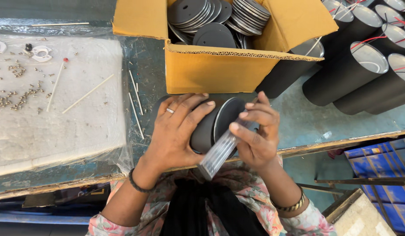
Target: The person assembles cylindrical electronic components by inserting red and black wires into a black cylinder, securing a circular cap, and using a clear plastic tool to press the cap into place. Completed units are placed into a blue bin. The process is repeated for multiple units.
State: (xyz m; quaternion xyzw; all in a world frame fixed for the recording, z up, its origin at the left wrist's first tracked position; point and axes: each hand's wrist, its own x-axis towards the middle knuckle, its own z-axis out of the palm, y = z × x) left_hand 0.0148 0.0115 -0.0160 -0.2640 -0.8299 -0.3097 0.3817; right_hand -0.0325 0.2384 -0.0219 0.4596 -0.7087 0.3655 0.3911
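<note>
Nearest to the camera is the person's dark scarf over a flowered blouse, and just above it the two hands meet at the front edge of the tabletop (298, 126). The left hand (176, 131), with a ring and a dark wrist band, is closed around the side of a black cylinder (209, 129) and wraps it from the left. The cylinder lies on its side, its long axis running from left to right, and its open end with the pale metal rim faces the right hand. The right hand (255, 135) is closed on a clear plastic tube (220, 153), pinched between thumb and fingers; the tube slants from lower left to upper right, and its upper end is at the rim of the cylinder, touching it or just beside it, I cannot tell which. To the left lies a white pad (58, 100) under plastic film, with small screws and thin white sticks on it. Behind the hands stands an open cardboard box (211, 70) of dark round discs (215, 17), very near the cylinder, so little room stays in front. To the right more black cylinders (355, 70) lie together; a bare part of the tabletop is between them and the right hand.
</note>
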